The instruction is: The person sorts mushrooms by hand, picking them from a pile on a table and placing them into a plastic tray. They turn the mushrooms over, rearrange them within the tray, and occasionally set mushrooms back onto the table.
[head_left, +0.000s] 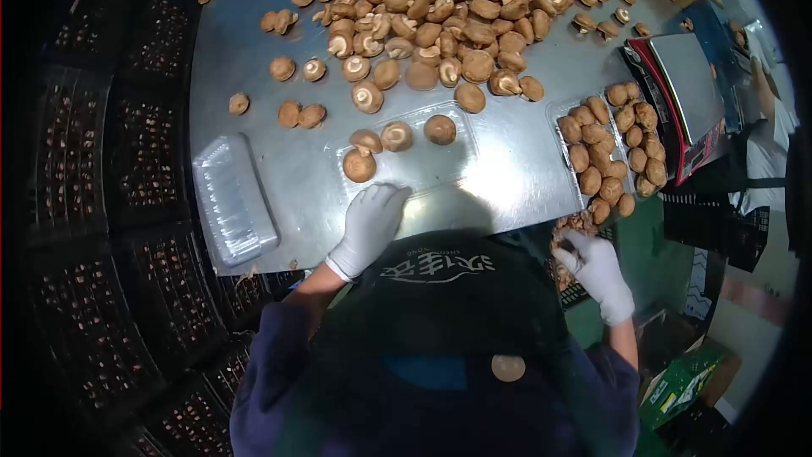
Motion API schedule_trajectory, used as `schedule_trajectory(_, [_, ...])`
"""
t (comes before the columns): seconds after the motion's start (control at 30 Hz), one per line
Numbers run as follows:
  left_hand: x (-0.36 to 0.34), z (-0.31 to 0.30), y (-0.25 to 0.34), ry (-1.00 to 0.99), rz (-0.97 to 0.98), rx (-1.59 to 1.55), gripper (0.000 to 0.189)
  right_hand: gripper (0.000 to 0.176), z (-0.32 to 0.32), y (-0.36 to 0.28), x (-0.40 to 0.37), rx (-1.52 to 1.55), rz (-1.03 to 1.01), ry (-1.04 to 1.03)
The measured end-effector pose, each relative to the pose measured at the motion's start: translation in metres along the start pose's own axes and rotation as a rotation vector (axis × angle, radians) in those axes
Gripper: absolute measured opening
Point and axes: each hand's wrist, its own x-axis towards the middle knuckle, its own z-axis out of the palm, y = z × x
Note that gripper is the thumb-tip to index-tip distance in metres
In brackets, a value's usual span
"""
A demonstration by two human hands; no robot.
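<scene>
My left hand (pixel 373 224), in a white glove, rests at the front edge of the metal table, its fingers together beside a clear plastic tray (pixel 423 182). Several brown mushrooms (pixel 359 166) lie in the left and upper part of that tray. Off the table's front right edge, my right hand (pixel 597 271), also gloved, hangs over a dark crate (pixel 578 294) of small brown pieces. Its thumb and fingers are spread apart. Two clear trays filled with mushrooms (pixel 595 152) stand at the table's right side.
A large mushroom pile (pixel 457 8) covers the back of the table (pixel 313 178). Stacked empty clear trays (pixel 233 199) lie at the left edge. A scale-like device (pixel 687 85) stands at right. Dark crates (pixel 68 152) line the left. Another person's arm (pixel 764 89) shows far right.
</scene>
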Motion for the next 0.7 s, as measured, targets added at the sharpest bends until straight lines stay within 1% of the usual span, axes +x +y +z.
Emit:
schedule_trajectory(0.03, [-0.001,0.000,0.001,0.009,0.007,-0.020,0.032,0.025,0.006,-0.011,0.026,0.093,-0.179,0.116])
schedule_trajectory(0.07, [0.000,-0.004,0.005,-0.003,-0.026,-0.064,0.023,0.024,0.008,-0.019,0.052,-0.006,-0.246,0.188])
schedule_trajectory(0.1, [-0.003,-0.004,0.004,0.007,-0.042,-0.057,0.023,0.023,0.008,-0.026,0.080,-0.103,-0.317,0.260])
schedule_trajectory(0.17, [-0.011,0.000,0.001,0.010,-0.006,-0.079,0.023,0.028,0.010,-0.037,0.131,-0.324,-0.346,0.304])
schedule_trajectory(0.23, [-0.011,-0.011,0.003,0.016,-0.032,-0.070,0.023,0.035,0.022,-0.038,0.180,-0.217,-0.422,0.367])
schedule_trajectory(0.27, [-0.006,-0.025,0.006,0.068,-0.072,-0.153,0.023,0.035,0.026,-0.041,0.196,-0.211,-0.446,0.360])
schedule_trajectory(0.3, [-0.002,-0.036,0.005,0.119,-0.107,-0.236,0.023,0.038,0.030,-0.044,0.209,-0.289,-0.486,0.312])
schedule_trajectory(0.33, [0.003,-0.041,-0.003,0.229,-0.082,-0.180,0.023,0.041,0.033,-0.047,0.217,-0.369,-0.523,0.262])
schedule_trajectory(0.37, [0.014,-0.052,-0.010,0.247,-0.175,-0.107,0.020,0.041,0.036,-0.051,0.221,-0.366,-0.536,0.254])
schedule_trajectory(0.4, [0.026,-0.053,-0.023,0.348,-0.210,-0.145,0.020,0.042,0.039,-0.054,0.224,-0.388,-0.491,0.235])
schedule_trajectory(0.43, [0.040,-0.057,-0.029,0.348,-0.276,-0.134,0.021,0.042,0.041,-0.055,0.225,-0.411,-0.443,0.216])
schedule_trajectory(0.47, [0.055,-0.055,-0.044,0.393,-0.190,-0.155,0.021,0.044,0.042,-0.054,0.226,-0.352,-0.381,0.186])
schedule_trajectory(0.5, [0.070,-0.056,-0.051,0.330,-0.224,-0.132,0.023,0.044,0.044,-0.050,0.227,-0.353,-0.379,0.182])
schedule_trajectory(0.53, [0.083,-0.046,-0.063,0.299,-0.244,-0.063,0.029,0.045,0.047,-0.043,0.228,-0.220,-0.359,0.251])
schedule_trajectory(0.57, [0.095,-0.042,-0.069,0.296,-0.236,-0.071,0.029,0.046,0.050,-0.036,0.228,-0.090,-0.333,0.324])
schedule_trajectory(0.6, [0.107,-0.038,-0.071,0.221,-0.320,-0.010,0.033,0.048,0.054,-0.026,0.226,0.178,-0.287,0.338])
schedule_trajectory(0.63, [0.119,-0.032,-0.074,0.146,-0.403,0.048,0.037,0.048,0.054,-0.020,0.223,0.389,-0.126,0.262])
schedule_trajectory(0.7, [0.132,-0.020,-0.093,0.135,-0.377,0.097,0.040,0.045,0.046,-0.019,0.216,0.948,0.031,0.102])
